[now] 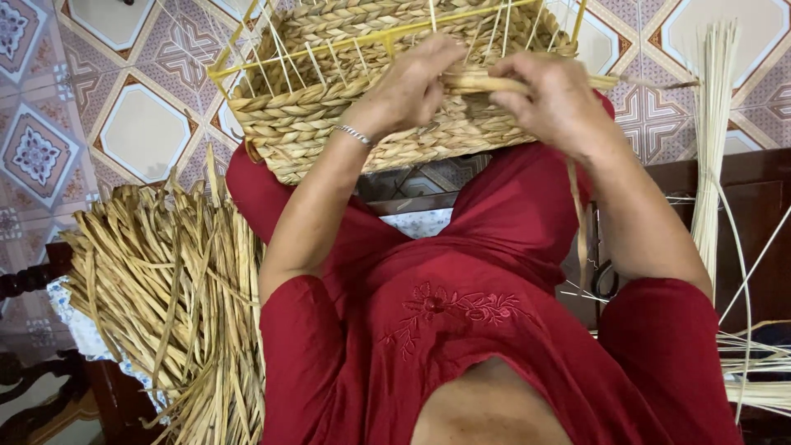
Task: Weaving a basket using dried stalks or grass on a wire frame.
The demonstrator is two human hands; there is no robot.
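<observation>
A half-woven straw basket (329,115) on a yellow wire frame (239,62) rests on my knees, with thin pale ribs standing up from its rim. My left hand (412,82), with a silver bracelet on the wrist, pinches a flat dried strand (486,82) at the basket's near rim. My right hand (552,103) grips the same strand just to the right, fingers curled over it. The strand's free end hangs down past my right forearm. I wear red clothes.
A big heap of dried flat weaving strands (165,297) lies at my left. A bundle of thin pale reeds (713,124) stands at the right, with loose reeds lower right. Patterned floor tiles (140,124) lie beyond. Dark wooden furniture (741,214) is at the right.
</observation>
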